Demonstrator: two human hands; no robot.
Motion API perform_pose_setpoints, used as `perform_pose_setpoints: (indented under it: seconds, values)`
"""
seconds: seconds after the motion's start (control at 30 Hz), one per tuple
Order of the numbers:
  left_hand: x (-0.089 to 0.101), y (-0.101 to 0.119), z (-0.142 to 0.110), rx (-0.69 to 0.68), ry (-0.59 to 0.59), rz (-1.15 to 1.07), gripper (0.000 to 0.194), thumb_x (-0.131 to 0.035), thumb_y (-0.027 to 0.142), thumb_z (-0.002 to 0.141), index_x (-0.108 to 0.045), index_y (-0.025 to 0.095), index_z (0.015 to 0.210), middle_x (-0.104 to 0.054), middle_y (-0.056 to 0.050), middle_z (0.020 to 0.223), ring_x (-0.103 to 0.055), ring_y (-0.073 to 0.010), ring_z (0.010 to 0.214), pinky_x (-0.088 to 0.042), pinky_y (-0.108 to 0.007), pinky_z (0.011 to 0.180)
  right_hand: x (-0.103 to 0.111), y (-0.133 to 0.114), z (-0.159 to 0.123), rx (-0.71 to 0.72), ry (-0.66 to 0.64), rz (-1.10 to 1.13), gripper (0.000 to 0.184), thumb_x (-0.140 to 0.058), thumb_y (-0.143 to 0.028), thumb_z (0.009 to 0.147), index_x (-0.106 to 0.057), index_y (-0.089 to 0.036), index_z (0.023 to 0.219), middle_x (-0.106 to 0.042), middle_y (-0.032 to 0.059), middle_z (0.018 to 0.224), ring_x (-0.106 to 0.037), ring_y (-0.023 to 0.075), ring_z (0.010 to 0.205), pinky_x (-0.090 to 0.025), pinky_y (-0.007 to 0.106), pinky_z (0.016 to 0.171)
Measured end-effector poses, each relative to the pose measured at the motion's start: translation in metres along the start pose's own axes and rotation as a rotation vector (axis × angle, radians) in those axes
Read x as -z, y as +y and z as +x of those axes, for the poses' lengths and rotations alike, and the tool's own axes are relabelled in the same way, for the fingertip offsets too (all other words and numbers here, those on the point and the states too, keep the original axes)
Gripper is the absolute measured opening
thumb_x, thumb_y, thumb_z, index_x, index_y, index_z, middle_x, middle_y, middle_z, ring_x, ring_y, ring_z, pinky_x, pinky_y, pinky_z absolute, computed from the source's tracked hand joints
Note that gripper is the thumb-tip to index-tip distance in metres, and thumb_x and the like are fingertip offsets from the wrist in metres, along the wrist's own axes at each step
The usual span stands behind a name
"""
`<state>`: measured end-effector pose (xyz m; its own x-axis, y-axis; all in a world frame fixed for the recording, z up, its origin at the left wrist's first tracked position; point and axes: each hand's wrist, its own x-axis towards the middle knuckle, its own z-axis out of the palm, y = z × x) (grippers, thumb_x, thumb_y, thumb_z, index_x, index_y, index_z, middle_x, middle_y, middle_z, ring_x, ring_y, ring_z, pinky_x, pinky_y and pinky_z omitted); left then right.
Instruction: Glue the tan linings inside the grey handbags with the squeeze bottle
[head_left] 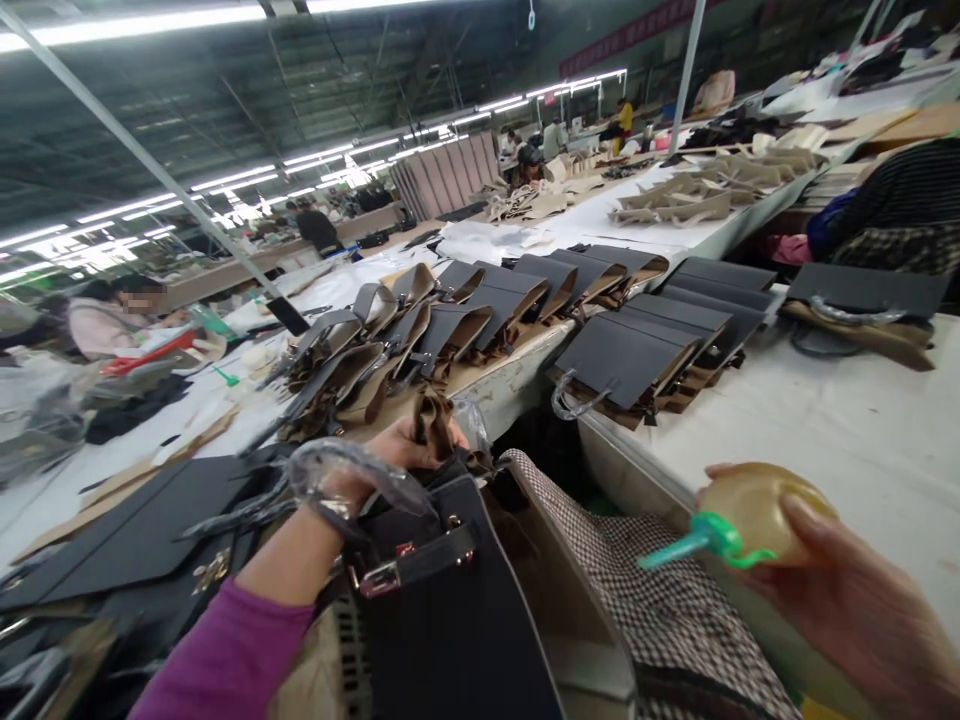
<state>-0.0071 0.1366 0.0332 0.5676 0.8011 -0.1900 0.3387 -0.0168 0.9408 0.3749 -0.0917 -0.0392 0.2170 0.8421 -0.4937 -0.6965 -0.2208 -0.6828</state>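
My right hand (832, 580) is wrapped round a yellowish squeeze bottle (757, 500) with a green nozzle (679, 545) aimed left. Below the middle of the view stands a black handbag (450, 630), its brown lining (555, 580) showing at the open side. My left hand (409, 445) reaches over the bag's plastic-wrapped handle (360, 465) and grips brown lining fabric (435, 425) at the bag's far end. Some of its fingers are hidden by the fabric. The bottle is apart from the bag, to its right.
Rows of dark unfinished bags (480, 330) lie on the bench ahead, with more bags (637, 345) on the white table (862, 430) at right. Flat black bags (127, 530) are piled at left. A checked cloth (637, 560) hangs beside the handbag. A person (112, 320) sits far left.
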Motion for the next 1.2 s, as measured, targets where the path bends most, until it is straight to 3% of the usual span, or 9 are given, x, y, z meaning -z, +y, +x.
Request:
perform_pose_setpoints:
  seconds: [0.1, 0.23, 0.33, 0.6, 0.73, 0.87, 1.03, 1.2]
  values:
    - [-0.018, -0.03, 0.02, 0.125, -0.165, -0.045, 0.042, -0.088, 0.044, 0.053, -0.071, 0.012, 0.074, -0.072, -0.007, 0.075, -0.067, -0.0222, 0.07, -0.055, -0.034, 0.071, -0.004, -0.008, 0.001, 0.096, -0.024, -0.148, 0.068, -0.093, -0.044, 0.068, -0.068, -0.031, 0.13, -0.075, 0.0115, 0.111, -0.071, 0.0349, 0.087, -0.066, 0.043, 0.071]
    - [-0.057, -0.074, 0.041, 0.177, -0.212, -0.046, 0.036, -0.086, 0.043, 0.059, -0.071, 0.016, 0.078, -0.07, -0.002, 0.07, -0.063, -0.0204, 0.07, -0.053, -0.03, 0.068, -0.008, -0.015, 0.003, 0.299, 0.013, -0.438, 0.062, -0.09, -0.049, 0.072, -0.069, -0.029, 0.127, -0.071, 0.009, 0.103, -0.065, 0.031, 0.083, -0.058, 0.035, 0.056]
    - [-0.071, -0.088, 0.05, 0.183, -0.211, -0.049, 0.033, -0.085, 0.04, 0.061, -0.072, 0.017, 0.082, -0.07, 0.0, 0.072, -0.06, -0.0191, 0.071, -0.05, -0.027, 0.064, -0.015, -0.016, 0.004, 0.391, 0.092, -0.597, 0.066, -0.09, -0.053, 0.072, -0.065, -0.029, 0.128, -0.069, 0.0069, 0.102, -0.061, 0.0277, 0.081, -0.052, 0.031, 0.051]
    - [-0.076, -0.07, 0.058, 0.197, -0.219, -0.121, 0.023, -0.083, 0.031, 0.06, -0.071, 0.016, 0.072, -0.068, 0.001, 0.07, -0.057, -0.0158, 0.068, -0.05, -0.025, 0.064, -0.042, -0.012, 0.025, 0.543, 0.057, -0.839, 0.064, -0.087, -0.061, 0.073, -0.063, -0.024, 0.119, -0.069, 0.0095, 0.113, -0.064, 0.0339, 0.102, -0.054, 0.044, 0.085]
    - [-0.079, -0.061, 0.059, 0.192, -0.224, -0.152, 0.02, -0.083, 0.025, 0.057, -0.068, 0.016, 0.068, -0.067, 0.001, 0.07, -0.054, -0.0134, 0.064, -0.046, -0.022, 0.057, -0.046, -0.014, 0.034, 0.621, 0.018, -0.962, 0.062, -0.084, -0.063, 0.077, -0.062, -0.024, 0.119, -0.07, 0.0095, 0.109, -0.066, 0.0334, 0.095, -0.054, 0.043, 0.079]
    - [-0.08, -0.056, 0.059, 0.187, -0.239, -0.197, 0.02, -0.083, 0.025, 0.058, -0.07, 0.015, 0.069, -0.07, 0.001, 0.073, -0.057, -0.0134, 0.065, -0.049, -0.023, 0.06, -0.046, -0.016, 0.035, 0.692, 0.028, -1.043, 0.06, -0.082, -0.064, 0.079, -0.061, -0.024, 0.12, -0.07, 0.0092, 0.107, -0.066, 0.0335, 0.091, -0.053, 0.044, 0.077]
    - [-0.08, -0.056, 0.059, 0.215, -0.235, -0.226, 0.022, -0.085, 0.024, 0.059, -0.072, 0.014, 0.073, -0.069, 0.002, 0.07, -0.057, -0.0123, 0.061, -0.05, -0.024, 0.062, -0.048, -0.016, 0.037, 0.755, 0.041, -1.095, 0.065, -0.081, -0.068, 0.078, -0.06, -0.025, 0.122, -0.07, 0.0111, 0.11, -0.065, 0.0353, 0.092, -0.052, 0.047, 0.081]
    - [-0.081, -0.062, 0.06, 0.236, -0.244, -0.242, 0.027, -0.086, 0.029, 0.059, -0.071, 0.014, 0.077, -0.071, 0.0, 0.075, -0.06, -0.0147, 0.065, -0.051, -0.026, 0.064, -0.053, -0.018, 0.038, 0.81, -0.004, -1.128, 0.058, -0.08, -0.065, 0.083, -0.061, -0.025, 0.121, -0.07, 0.0119, 0.114, -0.065, 0.0344, 0.096, -0.053, 0.046, 0.087]
